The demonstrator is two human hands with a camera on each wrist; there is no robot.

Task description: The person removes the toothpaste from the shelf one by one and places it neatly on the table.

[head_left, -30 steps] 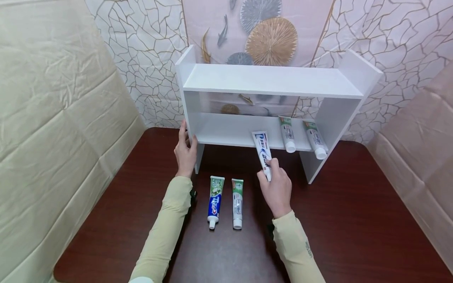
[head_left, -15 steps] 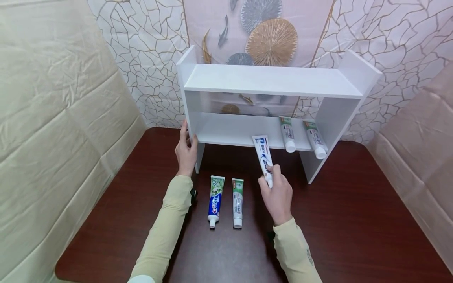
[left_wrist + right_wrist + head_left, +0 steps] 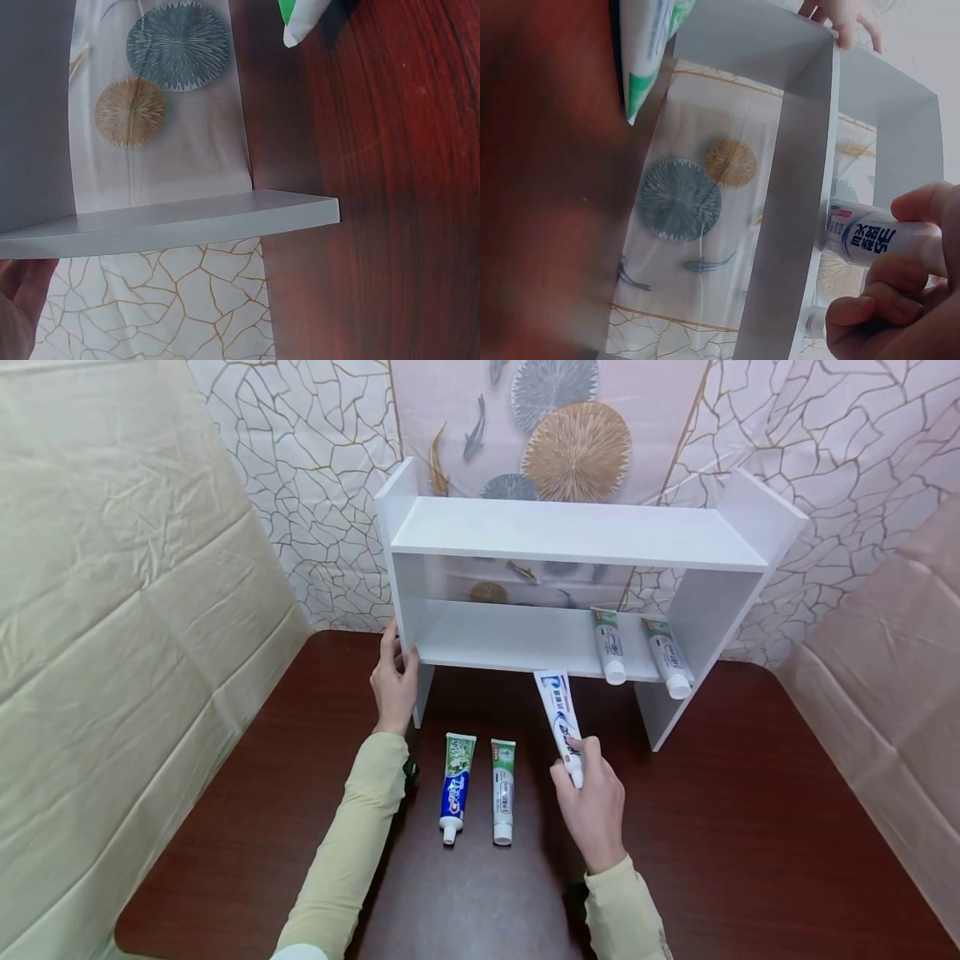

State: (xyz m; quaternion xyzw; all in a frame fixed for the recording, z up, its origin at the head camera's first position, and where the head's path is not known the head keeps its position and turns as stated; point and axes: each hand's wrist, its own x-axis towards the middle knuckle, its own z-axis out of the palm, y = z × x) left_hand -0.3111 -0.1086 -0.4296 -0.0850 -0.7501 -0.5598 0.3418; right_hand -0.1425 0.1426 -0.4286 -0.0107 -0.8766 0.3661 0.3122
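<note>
White toothpaste tube on my feed, and I have it clamped in the right hand, thumb and fingers pinching the capped end. Its flat end points up at the front edge of the lower board; whether the two touch, I can't tell. Across from it, the left hand grips the left side panel of the white shelf unit, thumb at the front edge, fingers along the outer face.

What's the shelf unit holding? Two green-and-white tubes lie toward the lower board's right end, caps poking past its front edge, one just beside the right side panel. Down on the dark red worktop, a blue-and-green tube and a green-labelled tube lie near each other, apart, caps towards the near edge.
</note>
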